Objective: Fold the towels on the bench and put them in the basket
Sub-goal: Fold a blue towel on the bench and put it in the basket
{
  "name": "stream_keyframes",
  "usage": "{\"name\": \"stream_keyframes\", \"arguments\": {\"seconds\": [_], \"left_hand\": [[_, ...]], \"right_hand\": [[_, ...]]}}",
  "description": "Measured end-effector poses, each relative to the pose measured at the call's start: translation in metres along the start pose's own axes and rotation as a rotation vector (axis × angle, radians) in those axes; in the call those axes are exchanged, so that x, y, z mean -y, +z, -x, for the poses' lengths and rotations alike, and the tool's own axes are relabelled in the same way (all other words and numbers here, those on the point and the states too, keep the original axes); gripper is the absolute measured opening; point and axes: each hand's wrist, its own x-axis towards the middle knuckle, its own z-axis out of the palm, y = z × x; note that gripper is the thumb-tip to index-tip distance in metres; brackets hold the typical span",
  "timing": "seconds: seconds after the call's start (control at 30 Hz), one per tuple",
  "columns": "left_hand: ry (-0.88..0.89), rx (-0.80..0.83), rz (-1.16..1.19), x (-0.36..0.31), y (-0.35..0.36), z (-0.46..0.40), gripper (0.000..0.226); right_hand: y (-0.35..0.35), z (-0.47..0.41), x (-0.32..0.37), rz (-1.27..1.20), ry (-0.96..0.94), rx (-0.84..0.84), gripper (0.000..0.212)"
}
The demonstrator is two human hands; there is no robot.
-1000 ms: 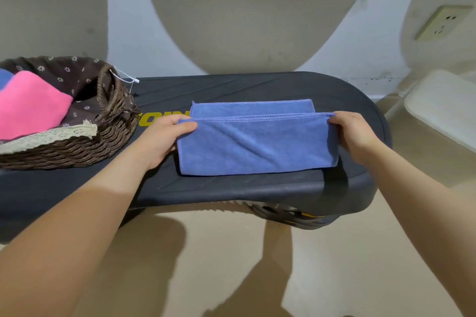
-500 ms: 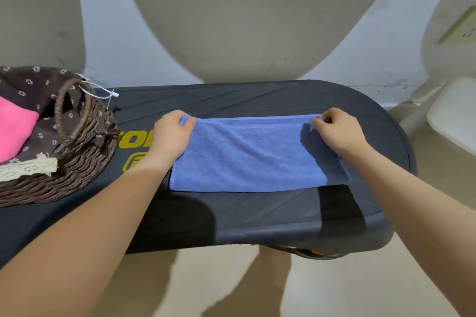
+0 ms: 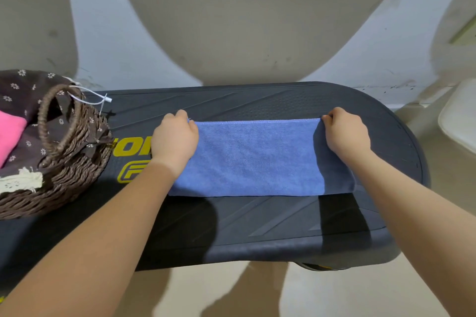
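The folded blue terry towel [image 3: 257, 159] is lying lengthwise along the black bench [image 3: 296, 226], the left hand [image 3: 175, 140] and right hand [image 3: 346, 134] pinching its far corners, the brown wicker basket [image 3: 64, 175] sitting nearer the left.

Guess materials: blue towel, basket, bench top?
Blue towel: looks like microfibre or terry, matte, with a fine fuzzy nap and stitched hem. Basket: brown woven wicker or twisted paper rope, by its twisted strands, with a floral fabric liner. Bench: probably moulded plastic or rubber, dark, matte, with raised ridges and a stippled patch.
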Motion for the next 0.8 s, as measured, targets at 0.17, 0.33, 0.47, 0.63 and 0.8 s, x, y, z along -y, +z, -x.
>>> {"name": "stream_keyframes", "arguments": {"seconds": [0.17,0.33,0.47,0.63,0.8], "left_hand": [[0.018,-0.056,-0.13,-0.001,0.005,0.009,0.027],[0.316,-0.284,-0.181,0.0,0.006,0.018,0.036],[0.506,0.12,-0.011,-0.03,0.012,0.039,0.046],[0.453,0.189,-0.137,-0.003,0.032,0.052,0.082],[0.414,0.21,-0.16,0.004,0.021,0.058,0.11]], "right_hand": [[0.002,0.003,0.002,0.142,-0.01,-0.01,0.029],[-0.003,0.015,0.002,0.22,-0.21,-0.242,0.035],[0.025,0.051,0.043,0.105,-0.75,0.055,0.058],[0.046,0.075,0.043,0.251,-0.657,0.227,0.072],[0.024,0.056,-0.01,0.319,-0.42,0.173,0.069]]}}
